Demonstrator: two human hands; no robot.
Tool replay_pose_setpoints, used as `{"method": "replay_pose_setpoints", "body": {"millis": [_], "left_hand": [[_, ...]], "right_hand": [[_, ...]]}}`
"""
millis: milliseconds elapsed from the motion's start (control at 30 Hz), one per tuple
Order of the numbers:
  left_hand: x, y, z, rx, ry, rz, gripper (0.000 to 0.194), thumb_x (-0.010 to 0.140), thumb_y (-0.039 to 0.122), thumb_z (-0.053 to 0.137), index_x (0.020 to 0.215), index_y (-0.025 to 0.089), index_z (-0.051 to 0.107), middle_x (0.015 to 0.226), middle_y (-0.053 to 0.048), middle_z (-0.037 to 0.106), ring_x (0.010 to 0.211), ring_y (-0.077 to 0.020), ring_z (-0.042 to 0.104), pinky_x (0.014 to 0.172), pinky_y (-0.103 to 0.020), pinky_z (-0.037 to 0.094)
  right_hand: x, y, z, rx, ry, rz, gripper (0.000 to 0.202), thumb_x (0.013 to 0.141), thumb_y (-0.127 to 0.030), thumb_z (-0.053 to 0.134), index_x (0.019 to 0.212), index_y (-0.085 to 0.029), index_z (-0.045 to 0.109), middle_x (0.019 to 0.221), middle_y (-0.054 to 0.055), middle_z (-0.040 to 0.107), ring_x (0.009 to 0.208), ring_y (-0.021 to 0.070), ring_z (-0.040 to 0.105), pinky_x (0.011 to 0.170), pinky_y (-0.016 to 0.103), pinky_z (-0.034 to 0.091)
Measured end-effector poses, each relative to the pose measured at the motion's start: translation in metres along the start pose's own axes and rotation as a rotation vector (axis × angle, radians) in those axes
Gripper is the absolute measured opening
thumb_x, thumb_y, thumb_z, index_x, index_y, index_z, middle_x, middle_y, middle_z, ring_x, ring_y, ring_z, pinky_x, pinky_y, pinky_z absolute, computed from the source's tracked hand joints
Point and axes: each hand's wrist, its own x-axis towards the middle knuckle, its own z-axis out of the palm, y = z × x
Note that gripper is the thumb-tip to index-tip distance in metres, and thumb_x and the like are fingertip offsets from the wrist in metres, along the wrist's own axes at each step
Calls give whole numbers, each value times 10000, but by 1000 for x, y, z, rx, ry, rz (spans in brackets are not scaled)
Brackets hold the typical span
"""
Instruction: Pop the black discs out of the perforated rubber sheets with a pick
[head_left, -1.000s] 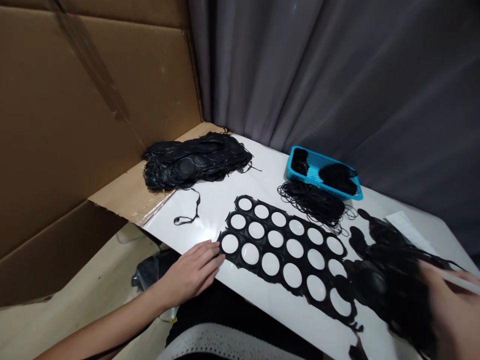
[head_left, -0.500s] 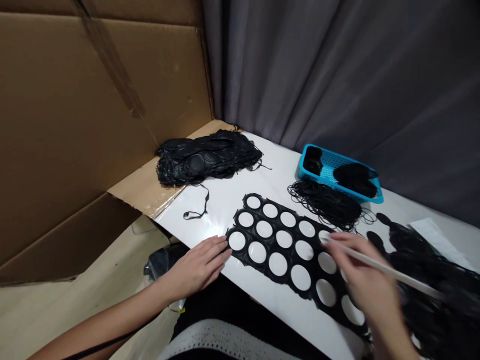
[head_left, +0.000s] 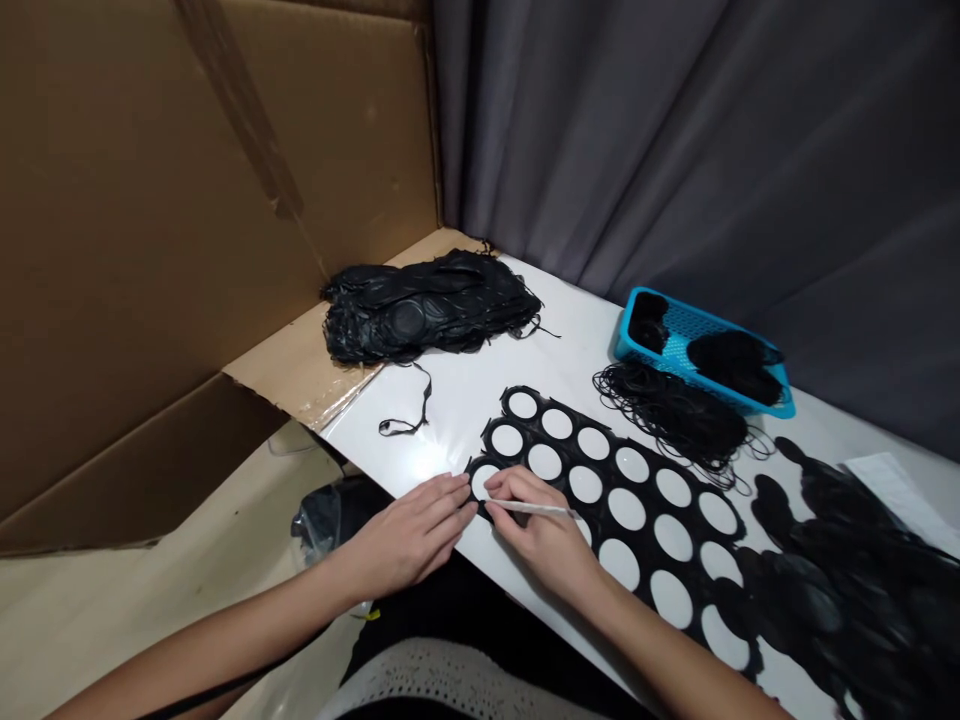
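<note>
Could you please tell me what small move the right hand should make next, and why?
Perhaps the right hand should ease the white stick around the corner hole, since its tip appears close there and the left hand rests by the edge of the black sheet.

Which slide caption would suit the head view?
Right hand holds a white tool over a black sheet with round holes; left hand at its corner.

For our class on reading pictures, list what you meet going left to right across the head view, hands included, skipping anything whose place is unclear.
Left hand → right hand → blue basket → white paper.
</note>
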Motion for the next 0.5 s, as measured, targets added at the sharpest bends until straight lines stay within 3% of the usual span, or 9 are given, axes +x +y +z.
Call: {"method": "replay_pose_setpoints", "body": {"millis": [133, 367, 433, 500], "left_hand": [[-1, -2, 1, 0, -4, 8, 398, 982, 119, 519, 1377, 69, 514, 1344, -197, 605, 1333, -298, 524, 1128, -485, 459], [-3, -3, 5, -15, -31, 11, 482, 939, 128, 557, 1411, 87, 471, 1339, -197, 609, 1375, -310, 477, 1151, -514, 413], [-2, -3, 5, -5, -42, 9, 468, 945, 135, 538, 1407, 92, 472, 1317, -195, 624, 1362, -309, 492, 1146, -516, 414], [-1, -3, 4, -3, -53, 16, 458, 947, 138, 531, 1400, 95, 474, 1289, -186, 641, 1348, -304, 507, 1142, -507, 416]], "right_hand": [[-2, 4, 2, -77, -20, -65, 153, 934, -134, 527, 824, -238, 506, 983, 57, 651, 923, 200, 636, 806, 323, 518], [-15, 8, 16, -612, -62, -450, 251, 958, -32, 412, 1038, -173, 604, 1144, 155, 690, 1017, 288, 610, 863, 442, 486], [-10, 9, 9, -639, -70, -475, 285, 961, -28, 398, 1059, -174, 622, 1146, 155, 695, 1017, 284, 614, 877, 444, 477], [2, 16, -10, -631, -22, -409, 286, 964, -55, 403, 1083, -182, 630, 1113, 152, 702, 1004, 287, 617, 884, 454, 469]]}}
